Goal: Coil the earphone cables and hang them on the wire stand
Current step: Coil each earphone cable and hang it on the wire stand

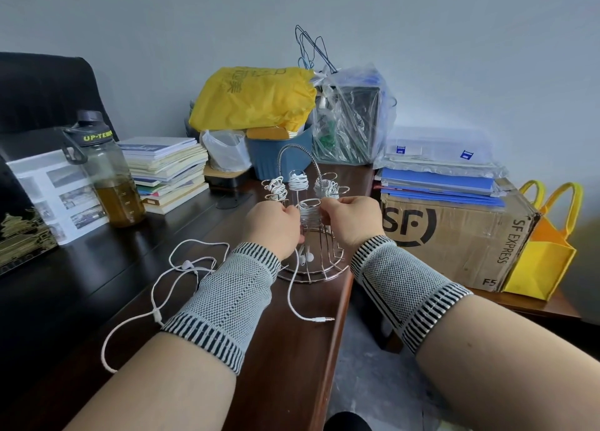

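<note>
Both forearms reach forward from the bottom of the view, each with a knitted grey wristband. The left hand (276, 223) and the right hand (349, 218) meet at the wire stand (311, 262), which sits near the right edge of the dark worktop (97, 284). Their fingers are curled around a white earphone cable (308, 214) that is wound on the front arm of the stand, so both hands pinch this coil; the fingertips themselves are mostly hidden. Three other coiled cables (298, 180) already hang on the back arms.

From the coil, a loose tail goes down and ends in the jack plug (323, 318), lying close to the worktop edge. One more uncoiled cable (181, 268) is spread on the worktop under the left wrist.

I think the winding is nearly finished. The risk is that the loose tail slips and the coil unwinds if the hands release too early. Also the left wristband could drag the spread cable, or a pull could tip the light stand toward the edge.
</note>
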Available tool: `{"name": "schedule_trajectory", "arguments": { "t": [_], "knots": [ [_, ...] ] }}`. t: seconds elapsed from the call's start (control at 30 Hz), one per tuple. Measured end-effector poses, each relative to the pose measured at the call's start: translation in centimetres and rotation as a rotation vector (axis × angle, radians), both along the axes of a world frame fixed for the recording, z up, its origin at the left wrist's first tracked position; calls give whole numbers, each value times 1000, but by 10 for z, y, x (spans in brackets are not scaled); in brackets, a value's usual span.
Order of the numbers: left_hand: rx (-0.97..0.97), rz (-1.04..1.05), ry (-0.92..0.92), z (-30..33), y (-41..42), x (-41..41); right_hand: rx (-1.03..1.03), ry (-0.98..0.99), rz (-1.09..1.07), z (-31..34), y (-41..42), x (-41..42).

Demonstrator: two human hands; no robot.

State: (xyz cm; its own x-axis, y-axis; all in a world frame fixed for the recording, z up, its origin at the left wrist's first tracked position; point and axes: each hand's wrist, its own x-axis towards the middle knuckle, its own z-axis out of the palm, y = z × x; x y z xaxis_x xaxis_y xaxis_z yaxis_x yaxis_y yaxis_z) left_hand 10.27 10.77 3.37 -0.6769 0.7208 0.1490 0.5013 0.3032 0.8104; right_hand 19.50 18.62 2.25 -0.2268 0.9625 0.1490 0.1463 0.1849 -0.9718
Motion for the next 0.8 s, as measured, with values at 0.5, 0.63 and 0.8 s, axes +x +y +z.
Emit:
{"name": "schedule_trajectory", "arguments": {
  "t": [0.5, 0.63, 0.8],
  "knots": [
    [185, 51, -358, -2, -5, 6, -26, -58, 8, -1, 9, -2],
    [202, 76, -415, -4, -5, 4, -28, -67, 14, -1, 9, -1],
    [201, 71, -275, -1, -2, 1, -25, -42, 11, -2, 7, 0]
  ]
}}
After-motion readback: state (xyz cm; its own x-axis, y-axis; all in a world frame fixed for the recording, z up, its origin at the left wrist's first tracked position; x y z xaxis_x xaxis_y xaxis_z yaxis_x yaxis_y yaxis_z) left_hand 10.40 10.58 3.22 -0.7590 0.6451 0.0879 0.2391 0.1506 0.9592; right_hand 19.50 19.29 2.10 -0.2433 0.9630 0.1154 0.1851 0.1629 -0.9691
